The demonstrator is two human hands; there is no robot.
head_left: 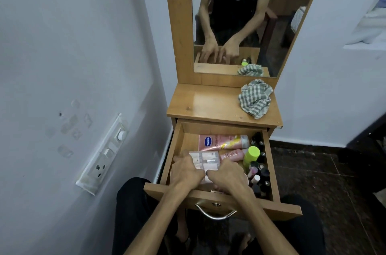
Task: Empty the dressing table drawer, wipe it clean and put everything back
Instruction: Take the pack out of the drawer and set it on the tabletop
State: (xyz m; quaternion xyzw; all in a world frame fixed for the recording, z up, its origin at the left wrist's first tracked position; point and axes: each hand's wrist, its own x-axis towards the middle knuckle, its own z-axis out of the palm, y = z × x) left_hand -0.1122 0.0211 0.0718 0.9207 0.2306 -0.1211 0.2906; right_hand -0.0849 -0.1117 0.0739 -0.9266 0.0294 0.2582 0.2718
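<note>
1. The drawer stands pulled open, with both hands inside it
2. The left hand and right hand curl round a clear packet
3. Pink tubes lie beyond the hands; small bottles stand right of the right hand
4. A checked cloth lies on the table, further beyond

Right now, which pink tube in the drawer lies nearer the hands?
The smaller pink tube, beside the clear box; the larger blue-logo tube lies behind it.

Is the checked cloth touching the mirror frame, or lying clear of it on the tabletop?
Cannot tell. In the head view the checked cloth lies at the back right of the tabletop, its far edge right at the mirror frame; no gap or contact shows plainly.
</note>
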